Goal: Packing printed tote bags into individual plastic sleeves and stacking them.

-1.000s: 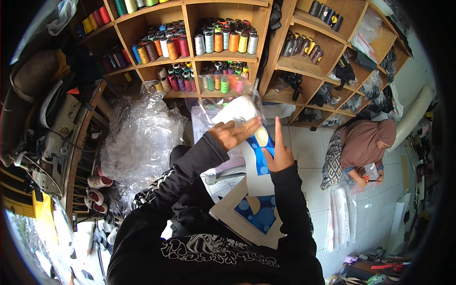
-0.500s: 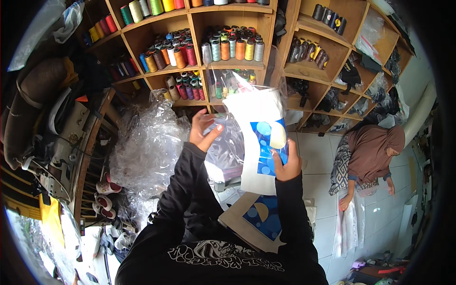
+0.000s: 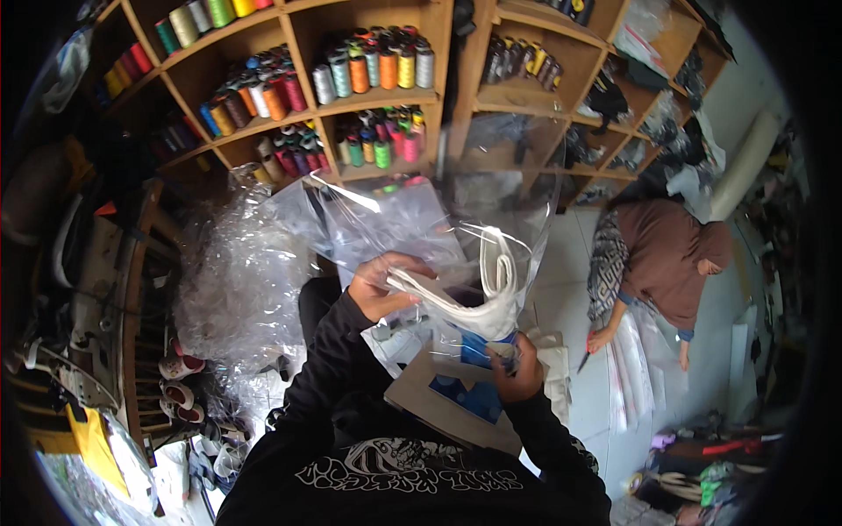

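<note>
A folded cream cloth piece (image 3: 502, 307) with a blue printed panel is held upright inside or behind a clear plastic bag (image 3: 545, 210). My left hand (image 3: 386, 285) is closed at the cloth's left end, with the film over its fingers. Lower down, my right hand (image 3: 517, 368) grips the cloth near its blue part, thumb in front. The top edge shows as a bent, layered loop facing up. More cream cloth pieces (image 3: 419, 386) with blue panels lie stacked on my lap, below my hands.
A heap of clear plastic film (image 3: 246, 298) lies to the left, beside a wooden rack (image 3: 140, 289). Shelves of thread spools (image 3: 373, 70) stand ahead. On the right, a co-worker (image 3: 662, 254) bends over clear plastic strips (image 3: 636, 368) on the tiled floor, holding a slim tool (image 3: 585, 353).
The cloth has tipped from its panel facing me to its folded top edge facing up. My right hand has moved lower. The co-worker's hand has shifted, and a slim tool now shows in it.
</note>
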